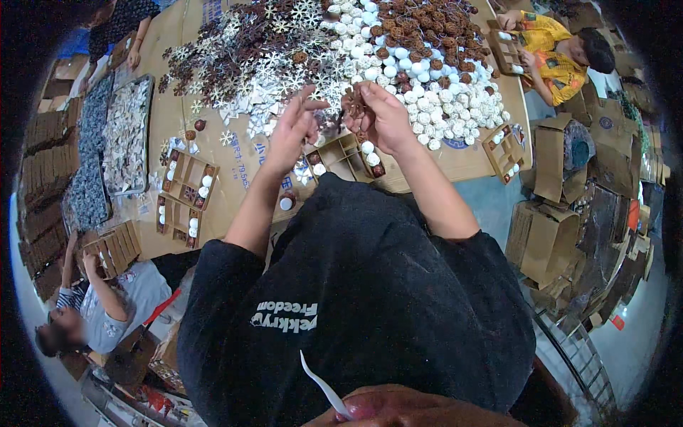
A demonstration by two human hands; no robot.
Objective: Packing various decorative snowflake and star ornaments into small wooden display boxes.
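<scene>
So we're leaning over a big cardboard-covered table point(213, 153) here, both arms stretched out over its near edge. Our right hand point(384, 117) has its fingers pinched shut on a small brown snowflake ornament point(353, 103), held up just above the table, while our left hand point(293, 128) sits right beside it with the fingers loosely spread, thumb and forefinger slightly apart and not gripping anything we can make out. Directly under our hands, near the table's front edge, there's an open cardboard tray with compartments point(345, 153), a couple of white balls and a brown one already sitting in its right-hand slots. Farther back the middle of the table is buried in a heap of white and brown snowflakes point(260, 50), and toward the far right side there's a pile of white balls point(441, 89) with brown pinecone-looking pieces point(420, 21) behind it. More divided trays point(186, 188) lie toward the left edge, next to a long metal tray of white bits point(126, 135). Another person in a yellow patterned shirt point(555, 50) works at the far right corner, and someone in a grey top point(114, 299) sits at the near left corner.
</scene>
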